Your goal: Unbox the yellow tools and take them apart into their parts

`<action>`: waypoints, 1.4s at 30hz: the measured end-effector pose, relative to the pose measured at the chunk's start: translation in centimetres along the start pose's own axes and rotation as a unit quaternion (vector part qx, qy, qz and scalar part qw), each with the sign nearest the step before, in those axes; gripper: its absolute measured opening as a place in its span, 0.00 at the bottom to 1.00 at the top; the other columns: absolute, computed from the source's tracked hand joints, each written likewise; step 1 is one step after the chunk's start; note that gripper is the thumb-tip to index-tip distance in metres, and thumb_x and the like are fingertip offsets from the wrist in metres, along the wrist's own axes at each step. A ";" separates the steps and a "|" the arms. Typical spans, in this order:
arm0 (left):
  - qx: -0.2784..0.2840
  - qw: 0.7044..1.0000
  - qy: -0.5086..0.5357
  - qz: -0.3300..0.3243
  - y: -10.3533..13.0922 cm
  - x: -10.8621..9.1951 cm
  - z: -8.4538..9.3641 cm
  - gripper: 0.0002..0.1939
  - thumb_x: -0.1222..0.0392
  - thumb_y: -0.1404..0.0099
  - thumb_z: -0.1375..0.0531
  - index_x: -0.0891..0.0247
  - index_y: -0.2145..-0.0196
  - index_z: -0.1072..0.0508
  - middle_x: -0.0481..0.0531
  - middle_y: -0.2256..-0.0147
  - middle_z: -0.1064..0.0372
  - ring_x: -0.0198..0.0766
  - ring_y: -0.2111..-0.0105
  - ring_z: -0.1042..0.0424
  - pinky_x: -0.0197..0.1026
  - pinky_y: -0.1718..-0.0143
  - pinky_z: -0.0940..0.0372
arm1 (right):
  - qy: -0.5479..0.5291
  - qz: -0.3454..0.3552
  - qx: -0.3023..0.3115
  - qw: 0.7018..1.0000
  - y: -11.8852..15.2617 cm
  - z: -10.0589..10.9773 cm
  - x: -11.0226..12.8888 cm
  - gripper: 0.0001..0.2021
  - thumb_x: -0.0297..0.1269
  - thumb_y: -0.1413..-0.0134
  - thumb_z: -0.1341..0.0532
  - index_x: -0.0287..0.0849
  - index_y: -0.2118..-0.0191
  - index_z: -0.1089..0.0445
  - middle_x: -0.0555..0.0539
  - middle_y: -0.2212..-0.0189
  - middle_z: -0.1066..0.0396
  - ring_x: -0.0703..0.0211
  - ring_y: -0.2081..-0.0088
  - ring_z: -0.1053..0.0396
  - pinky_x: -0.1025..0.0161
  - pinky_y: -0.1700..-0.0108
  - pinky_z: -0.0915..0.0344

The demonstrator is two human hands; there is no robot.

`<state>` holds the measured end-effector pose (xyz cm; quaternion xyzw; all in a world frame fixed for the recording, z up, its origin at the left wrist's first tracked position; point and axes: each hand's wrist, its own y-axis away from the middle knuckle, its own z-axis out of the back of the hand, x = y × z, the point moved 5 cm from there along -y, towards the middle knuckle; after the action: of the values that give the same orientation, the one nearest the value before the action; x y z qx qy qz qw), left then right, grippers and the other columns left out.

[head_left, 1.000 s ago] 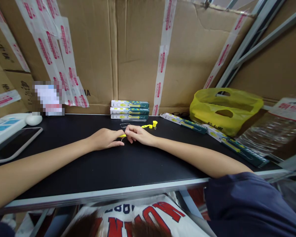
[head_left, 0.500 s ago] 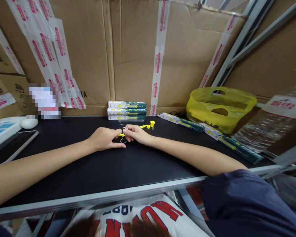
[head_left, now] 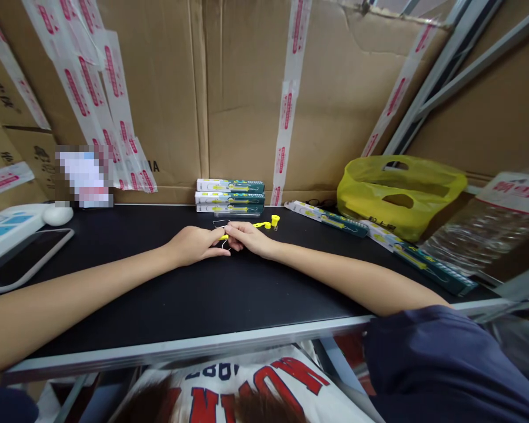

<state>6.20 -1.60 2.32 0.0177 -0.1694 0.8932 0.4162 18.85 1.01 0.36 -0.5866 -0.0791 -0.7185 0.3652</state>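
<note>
Over the black tabletop my two hands meet. My left hand [head_left: 194, 245] is closed on a small yellow plastic piece [head_left: 224, 237], its thumb stretched out below. Opposite it, my right hand [head_left: 249, 238] pinches a thin bent metal wire [head_left: 223, 245] at the yellow piece; fingers hide where the two parts meet. Another bent wire [head_left: 221, 221] shows just behind the fingertips. Past my right hand lie a yellow plastic part [head_left: 263, 225] and a yellow cap-like piece [head_left: 275, 220], with a tiny metallic item beside them, too small to name.
Several printed boxes [head_left: 230, 197] are stacked at the back, a clear plastic strip before them. More boxes [head_left: 328, 218] lie to the right, near a yellow bag [head_left: 392, 188] and a clear bottle [head_left: 476, 226]. At left are a phone [head_left: 26, 258] and a power strip [head_left: 13, 229].
The whole view has shifted slightly to the right. My hands stay together, and less of the yellow piece and lower wire shows between them as my left thumb sits nearer my right fingers.
</note>
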 end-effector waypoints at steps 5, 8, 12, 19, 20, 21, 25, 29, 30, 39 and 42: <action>-0.010 1.000 -0.002 -0.004 0.0 0.1 -0.2 0.18 0.42 0.33 0.49 0.61 0.61 0.35 0.46 0.75 0.29 0.36 0.77 0.29 0.34 0.78 0.50 | -0.017 -0.006 -0.007 1.000 -0.1 0.0 -0.1 0.24 0.58 0.47 0.43 0.40 0.77 0.42 0.57 0.84 0.43 0.72 0.83 0.48 0.69 0.79 0.50; -0.019 1.000 0.013 -0.007 0.0 0.3 -0.2 0.19 0.41 0.33 0.50 0.61 0.65 0.35 0.45 0.77 0.31 0.35 0.78 0.31 0.34 0.78 0.50 | -0.020 -0.006 -0.006 1.000 -0.1 0.0 0.1 0.23 0.57 0.47 0.43 0.40 0.77 0.42 0.57 0.83 0.42 0.72 0.83 0.49 0.69 0.79 0.52; -0.025 0.999 0.032 -0.012 -0.1 0.4 -0.2 0.21 0.39 0.33 0.50 0.61 0.68 0.36 0.44 0.79 0.33 0.34 0.80 0.32 0.34 0.79 0.50 | -0.019 -0.006 -0.001 1.000 0.0 0.0 0.3 0.23 0.57 0.46 0.43 0.40 0.77 0.41 0.57 0.84 0.43 0.72 0.82 0.49 0.69 0.79 0.52; -0.025 0.998 0.042 -0.028 -0.1 0.5 -0.5 0.24 0.38 0.33 0.53 0.61 0.70 0.36 0.45 0.80 0.35 0.34 0.81 0.35 0.35 0.79 0.52 | -0.023 -0.004 0.001 1.000 0.1 -0.1 0.2 0.23 0.57 0.47 0.43 0.40 0.77 0.40 0.57 0.84 0.42 0.72 0.83 0.48 0.69 0.78 0.50; -0.024 0.998 0.043 -0.030 -0.1 0.5 -0.5 0.24 0.37 0.33 0.53 0.61 0.71 0.37 0.45 0.80 0.36 0.34 0.82 0.35 0.35 0.80 0.52 | -0.022 -0.004 0.002 1.000 0.1 -0.1 0.3 0.23 0.57 0.47 0.43 0.40 0.77 0.40 0.56 0.84 0.42 0.71 0.83 0.47 0.69 0.78 0.50; -0.024 0.998 0.044 -0.032 -0.1 0.5 -0.5 0.24 0.37 0.33 0.53 0.61 0.72 0.37 0.45 0.81 0.36 0.34 0.82 0.36 0.35 0.80 0.53 | -0.020 -0.004 0.005 1.000 0.1 -0.1 0.3 0.23 0.57 0.47 0.43 0.40 0.76 0.41 0.56 0.84 0.41 0.71 0.82 0.47 0.69 0.78 0.49; -0.021 0.997 0.049 -0.051 -0.2 0.3 -0.7 0.25 0.37 0.34 0.53 0.61 0.74 0.38 0.45 0.82 0.39 0.35 0.82 0.37 0.36 0.79 0.53 | 0.001 0.004 0.054 0.999 0.4 -0.5 0.9 0.23 0.57 0.46 0.43 0.40 0.75 0.42 0.57 0.85 0.41 0.70 0.81 0.46 0.68 0.75 0.47; -0.014 0.996 0.062 -0.064 -0.2 0.2 -0.7 0.26 0.36 0.35 0.52 0.61 0.76 0.40 0.45 0.82 0.40 0.34 0.82 0.38 0.36 0.79 0.53 | 0.012 0.007 0.066 0.998 0.6 -0.6 1.2 0.23 0.56 0.45 0.43 0.40 0.76 0.42 0.57 0.85 0.42 0.71 0.81 0.47 0.68 0.75 0.49; -0.013 0.996 0.064 -0.063 -0.2 0.2 -0.6 0.26 0.36 0.35 0.51 0.61 0.77 0.40 0.45 0.82 0.40 0.34 0.82 0.38 0.36 0.79 0.53 | 0.015 0.006 0.060 0.998 0.6 -0.5 1.2 0.22 0.55 0.45 0.43 0.40 0.76 0.42 0.57 0.85 0.43 0.71 0.82 0.47 0.68 0.75 0.49; -0.055 0.993 0.045 -0.091 -0.3 -0.4 0.5 0.27 0.36 0.34 0.52 0.62 0.79 0.41 0.49 0.76 0.35 0.36 0.73 0.34 0.36 0.73 0.46 | 0.015 0.002 0.037 0.999 0.2 -0.3 0.4 0.23 0.57 0.46 0.43 0.40 0.77 0.41 0.57 0.86 0.44 0.72 0.84 0.50 0.69 0.78 0.52; -0.056 0.994 0.032 -0.091 -0.3 -0.2 0.2 0.28 0.35 0.34 0.54 0.62 0.79 0.41 0.48 0.78 0.38 0.35 0.76 0.37 0.37 0.74 0.48 | 0.017 -0.002 0.037 0.999 0.1 -0.3 0.3 0.23 0.56 0.46 0.43 0.40 0.77 0.40 0.57 0.86 0.44 0.72 0.84 0.50 0.69 0.78 0.53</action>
<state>6.55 -1.67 2.57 -0.0184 -0.2034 0.8406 0.5016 18.71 0.64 0.46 -0.5600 -0.1010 -0.7258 0.3865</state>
